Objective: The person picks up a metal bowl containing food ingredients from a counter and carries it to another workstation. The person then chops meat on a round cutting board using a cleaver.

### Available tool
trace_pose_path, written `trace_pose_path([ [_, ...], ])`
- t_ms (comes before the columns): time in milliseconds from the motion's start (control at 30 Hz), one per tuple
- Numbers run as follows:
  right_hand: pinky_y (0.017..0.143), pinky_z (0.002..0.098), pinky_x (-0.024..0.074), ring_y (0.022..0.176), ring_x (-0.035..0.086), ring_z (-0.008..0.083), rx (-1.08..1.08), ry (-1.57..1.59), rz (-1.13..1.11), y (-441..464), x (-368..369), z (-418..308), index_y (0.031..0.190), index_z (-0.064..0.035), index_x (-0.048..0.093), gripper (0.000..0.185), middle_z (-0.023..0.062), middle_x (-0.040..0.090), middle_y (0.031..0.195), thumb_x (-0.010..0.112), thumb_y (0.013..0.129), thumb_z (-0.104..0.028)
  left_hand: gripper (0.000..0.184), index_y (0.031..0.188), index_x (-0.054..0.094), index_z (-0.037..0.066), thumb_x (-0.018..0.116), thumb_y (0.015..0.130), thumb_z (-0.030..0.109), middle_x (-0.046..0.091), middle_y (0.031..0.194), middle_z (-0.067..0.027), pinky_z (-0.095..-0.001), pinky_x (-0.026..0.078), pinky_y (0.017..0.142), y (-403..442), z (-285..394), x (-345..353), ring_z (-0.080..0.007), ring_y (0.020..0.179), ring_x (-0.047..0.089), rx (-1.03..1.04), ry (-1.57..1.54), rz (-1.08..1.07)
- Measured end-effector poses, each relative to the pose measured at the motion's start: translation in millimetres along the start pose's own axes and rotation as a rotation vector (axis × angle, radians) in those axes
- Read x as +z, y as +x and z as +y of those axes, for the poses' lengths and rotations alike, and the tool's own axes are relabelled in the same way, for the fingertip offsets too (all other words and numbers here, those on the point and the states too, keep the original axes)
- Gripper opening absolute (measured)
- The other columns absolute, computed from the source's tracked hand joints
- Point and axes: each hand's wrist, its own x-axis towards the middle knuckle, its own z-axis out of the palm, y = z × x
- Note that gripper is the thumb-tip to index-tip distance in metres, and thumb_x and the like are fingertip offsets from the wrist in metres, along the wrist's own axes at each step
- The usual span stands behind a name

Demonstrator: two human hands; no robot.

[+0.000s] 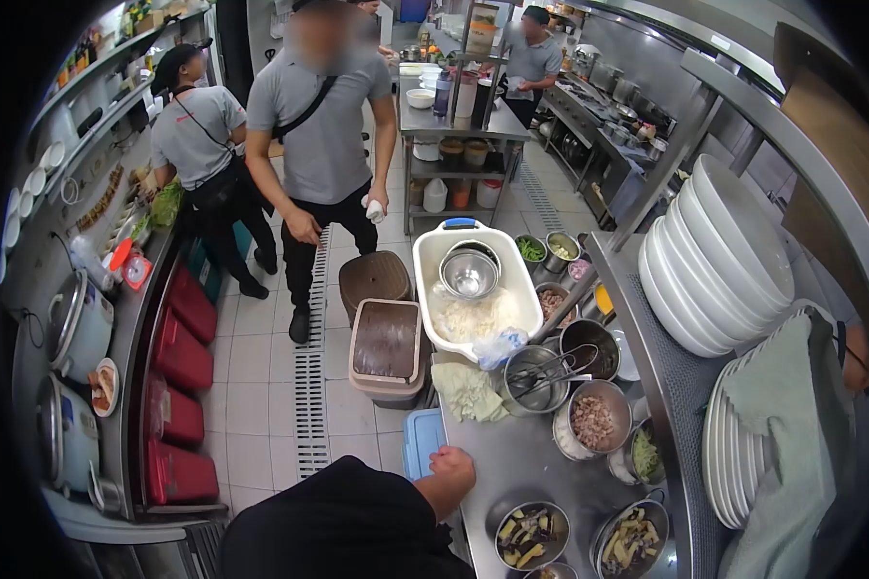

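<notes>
1. My left hand [449,481] is at the side edge of the steel table [483,463]. Its fingers are curled in together. I cannot tell if something small is inside. My right hand is out of view.
2. The blue box [423,442] is just beside my left hand, low down past the table edge.
3. On the table, a light green cloth [468,391] lies by the edge, ahead of my hand. Next to it is a pot with a whisk [536,381].
4. Bowls of cut food sit along the far side. A bowl of chopped meat [594,420] is there, and a bowl of yellow and dark bits [531,536] is nearer me.
5. The big white tub [478,318] is at the table's end, with metal bowls in it.
6. A shelf with big plates [710,256] blocks the right side.
7. Brown bins [386,347] fill the floor by the tub. Floor tiles [256,386] run left of them, and a person in grey [323,135] stands in that path.
</notes>
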Motion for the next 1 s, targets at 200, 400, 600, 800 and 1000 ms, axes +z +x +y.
trace_pose_path([
  [200,0.066,0.0495,0.047,0.073,0.063,0.0364,-0.006,-0.003,-0.008,4.3,-0.5,-1.2,0.086,0.0033,0.064,0.031,0.0258,0.064,0.081,0.063,0.081,-0.027,0.038,0.101,0.064,0.011,0.037,0.088,0.035,0.065,0.104,-0.013,-0.0475,0.046,0.087,2.9,0.4,3.0,-0.0353,0.096,0.062,0.034,-0.012,-0.026],
  [400,0.066,0.0493,0.0471,0.075,0.063,0.0358,-0.012,-0.015,-0.015,3.9,-1.8,2.0,0.088,0.0036,0.064,0.031,0.0258,0.064,0.082,0.064,0.081,-0.027,0.038,0.1,0.064,0.011,0.038,0.088,0.035,0.065,0.104,-0.0138,-0.0488,0.045,0.087,-2.9,1.6,-5.7,-0.0363,0.096,0.061,0.054,-0.017,-0.037],
  [600,0.066,0.0492,0.0472,0.076,0.063,0.0353,-0.031,-0.024,-0.035,2.9,-3.6,7.3,0.089,0.0039,0.063,0.031,0.0258,0.064,0.084,0.065,0.081,-0.026,0.037,0.1,0.064,0.011,0.038,0.088,0.034,0.065,0.104,-0.0146,-0.0501,0.045,0.087,-3.8,4.2,-4.7,-0.0373,0.096,0.061,0.069,-0.013,-0.04],
  [800,0.066,0.0491,0.0473,0.077,0.064,0.0347,-0.037,-0.03,-0.044,-4.0,-4.4,13.3,0.09,0.0042,0.063,0.03,0.0259,0.065,0.085,0.065,0.081,-0.025,0.037,0.1,0.063,0.011,0.038,0.088,0.034,0.064,0.104,-0.0155,-0.0514,0.044,0.087,-2.5,1.2,2.9,-0.0383,0.096,0.061,0.101,-0.007,-0.054],
  [1000,0.066,0.0489,0.0474,0.078,0.064,0.0341,-0.031,-0.049,-0.041,-23.2,-4.8,26.6,0.092,0.0044,0.062,0.03,0.0259,0.065,0.087,0.066,0.081,-0.024,0.036,0.099,0.063,0.011,0.038,0.087,0.034,0.064,0.103,-0.0163,-0.0527,0.044,0.087,-2.6,-0.6,3.7,-0.0393,0.096,0.06,0.15,0.007,-0.082],
])
